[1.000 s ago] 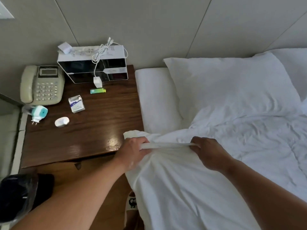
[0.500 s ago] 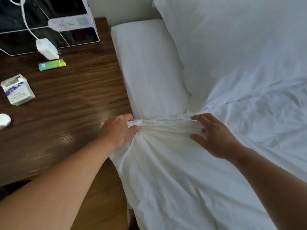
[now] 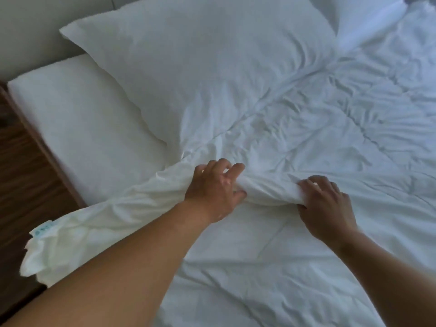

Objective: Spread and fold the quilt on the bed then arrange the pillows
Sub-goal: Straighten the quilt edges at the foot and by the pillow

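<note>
On the quilt (image 3: pixel 306 244), an illegible blue-lettered tag (image 3: pixel 43 228)

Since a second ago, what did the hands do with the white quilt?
The left hand and right hand moved rightward, away from the wooden nightstand, farther over the bed. They still grip the crumpled white quilt, bunched between them, its corner trailing left. The big white pillow stayed put.

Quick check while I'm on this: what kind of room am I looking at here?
A bedroom, possibly a hotel room, though that part is a guess. In view: a white mattress, a large white pillow, a rumpled quilt, and dark wooden furniture beside the bed.
</note>
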`<state>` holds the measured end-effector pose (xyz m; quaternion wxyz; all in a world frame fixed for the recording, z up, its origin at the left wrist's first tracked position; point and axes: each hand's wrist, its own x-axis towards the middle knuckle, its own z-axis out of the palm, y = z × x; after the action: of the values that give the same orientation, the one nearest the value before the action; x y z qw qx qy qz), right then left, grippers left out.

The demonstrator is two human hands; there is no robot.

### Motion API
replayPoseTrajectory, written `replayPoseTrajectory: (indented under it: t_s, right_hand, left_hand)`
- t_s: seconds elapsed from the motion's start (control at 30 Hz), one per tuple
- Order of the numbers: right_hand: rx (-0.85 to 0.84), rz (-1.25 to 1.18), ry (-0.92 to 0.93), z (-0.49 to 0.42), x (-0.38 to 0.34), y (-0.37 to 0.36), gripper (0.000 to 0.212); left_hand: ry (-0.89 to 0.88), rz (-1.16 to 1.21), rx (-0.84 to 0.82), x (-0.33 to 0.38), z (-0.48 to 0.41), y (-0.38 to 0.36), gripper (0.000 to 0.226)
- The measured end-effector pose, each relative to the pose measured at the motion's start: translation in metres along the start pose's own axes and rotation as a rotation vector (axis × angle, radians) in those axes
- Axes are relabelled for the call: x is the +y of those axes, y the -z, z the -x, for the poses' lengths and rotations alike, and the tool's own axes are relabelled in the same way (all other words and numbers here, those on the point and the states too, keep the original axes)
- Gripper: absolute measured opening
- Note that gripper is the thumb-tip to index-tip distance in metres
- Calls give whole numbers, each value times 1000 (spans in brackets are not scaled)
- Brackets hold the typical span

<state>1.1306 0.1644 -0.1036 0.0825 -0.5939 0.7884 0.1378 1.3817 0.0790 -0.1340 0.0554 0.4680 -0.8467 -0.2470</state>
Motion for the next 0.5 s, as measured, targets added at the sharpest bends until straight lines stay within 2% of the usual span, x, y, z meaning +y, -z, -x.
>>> replayPoseTrajectory:
  t_s: [0.1,0.17,0.3,0.4,0.5]
  right_hand:
    - [-23,-61,-32,-5,18,1,24]
    - [-14,-15,-11,-26,19,18,16]
    - [99,43,69,-102,-7,84,16]
    - [127,107,116,-164,-38,119,21]
    - [169,94,74,-205,-67,98,23]
  left_hand:
    - [-56,-67,-63,14,-27,-7,34]
    - [-28,-8,-5,9,-35,-4,29]
    - [102,111,152,-13,-60,20,31]
    - [216,178,129,-33,-89,31,26]
    - [301,187,97,-59,-109,20,27]
